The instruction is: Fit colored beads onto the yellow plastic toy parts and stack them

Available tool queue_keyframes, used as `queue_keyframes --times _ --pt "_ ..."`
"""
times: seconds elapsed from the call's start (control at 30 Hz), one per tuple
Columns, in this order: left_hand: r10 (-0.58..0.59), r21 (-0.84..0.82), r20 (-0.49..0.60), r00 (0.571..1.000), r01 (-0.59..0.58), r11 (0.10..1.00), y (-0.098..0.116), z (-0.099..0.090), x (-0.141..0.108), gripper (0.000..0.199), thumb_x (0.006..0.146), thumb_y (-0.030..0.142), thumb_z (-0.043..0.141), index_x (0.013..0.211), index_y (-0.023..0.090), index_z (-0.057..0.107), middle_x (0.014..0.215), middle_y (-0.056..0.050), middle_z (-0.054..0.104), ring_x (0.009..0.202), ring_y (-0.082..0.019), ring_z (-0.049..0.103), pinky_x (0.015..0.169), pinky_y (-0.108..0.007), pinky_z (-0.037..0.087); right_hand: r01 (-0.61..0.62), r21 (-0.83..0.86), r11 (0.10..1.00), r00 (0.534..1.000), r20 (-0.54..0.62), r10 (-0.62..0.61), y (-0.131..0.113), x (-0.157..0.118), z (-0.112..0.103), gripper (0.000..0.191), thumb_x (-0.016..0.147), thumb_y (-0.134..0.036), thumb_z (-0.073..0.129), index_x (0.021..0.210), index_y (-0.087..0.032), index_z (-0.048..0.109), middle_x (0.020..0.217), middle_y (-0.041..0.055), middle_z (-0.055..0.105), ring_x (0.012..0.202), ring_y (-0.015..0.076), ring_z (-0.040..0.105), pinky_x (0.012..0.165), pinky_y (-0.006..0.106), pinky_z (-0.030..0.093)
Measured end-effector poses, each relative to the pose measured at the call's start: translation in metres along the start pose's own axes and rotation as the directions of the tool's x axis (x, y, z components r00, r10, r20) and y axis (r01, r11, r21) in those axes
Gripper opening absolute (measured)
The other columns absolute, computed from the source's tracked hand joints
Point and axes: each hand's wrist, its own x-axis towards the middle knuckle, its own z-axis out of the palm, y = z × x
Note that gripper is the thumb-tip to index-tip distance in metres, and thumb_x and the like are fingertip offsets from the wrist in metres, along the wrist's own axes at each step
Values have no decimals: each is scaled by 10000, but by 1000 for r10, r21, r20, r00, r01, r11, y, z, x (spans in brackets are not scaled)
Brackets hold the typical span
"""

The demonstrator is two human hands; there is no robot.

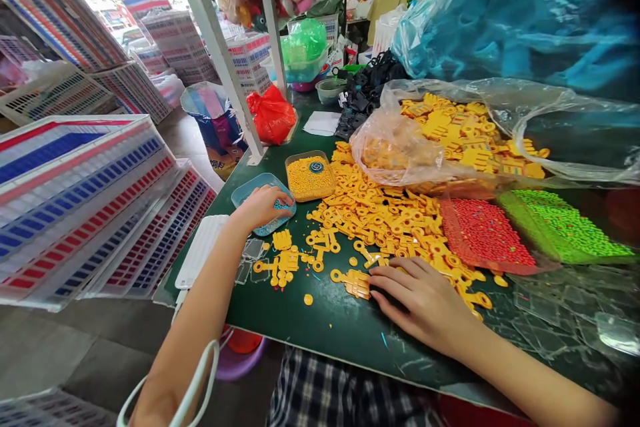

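Near the left edge of the surface (pixel 345 340), a blue plastic tray (pixel 249 190) is touched by the left hand (pixel 260 208), its fingers (pixel 283 200) curled narrow. The round label (pixel 316 167) on a yellow-bead box (pixel 300 183) is unreadable. Yellow plastic pieces (pixel 380 220) are touched by the right hand (pixel 420 297), its fingers spread wide.

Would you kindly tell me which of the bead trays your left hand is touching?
The pale blue tray under the left hand; the trays of yellow beads, red beads and green beads stand apart.
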Motion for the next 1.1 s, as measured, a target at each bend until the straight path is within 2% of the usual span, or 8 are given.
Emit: queue_keyframes --times 0.23,0.33,0.63,0.93,1.1 --pt "24 50 -16 1000 -24 998 -3 3 1 254 862 423 585 859 220 737 984 -57 691 1014 -278 569 927 -418 399 -25 35 999 999 36 24 3 -1 2 254 986 -239 422 931 -199 666 904 37 729 812 191 591 734 338 408" --pt "25 66 -25 999 -24 998 -2 3 0 290 883 427 554 861 199 731 973 -78 685 1023 -295 560 917 -440 400 -38 23 999 999 38 37 4 -2 1 238 974 -240 443 939 -194 674 927 50 728 838 198 595 750 346 419" --pt "-35 27 -133 990 39 999 -15 -10 -6 311 899 449 504 952 252 739 1058 -56 694 1031 -274 576 951 -437 406 -43 4 999 997 61 42 6 -4 3 158 925 -228 522 921 -182 673 933 51 712 879 212 600 760 356 427" --pt "-1 -37 17 1000 2 999 -12 -5 -3 371 804 530 636 1065 286 735 1095 -66 650 1072 -290 554 986 -463 400 -38 -19 999 995 88 39 5 -5 3 141 916 -217 536 903 -186 673 904 55 704 863 206 598 749 353 419" --pt "-24 -45 21 999 25 999 -13 -1 -2 328 806 523 640 952 255 762 1069 -81 629 1040 -285 555 959 -462 413 -38 -13 999 996 82 39 5 -5 3 147 921 -221 533 913 -189 676 918 54 705 875 207 596 748 355 422"
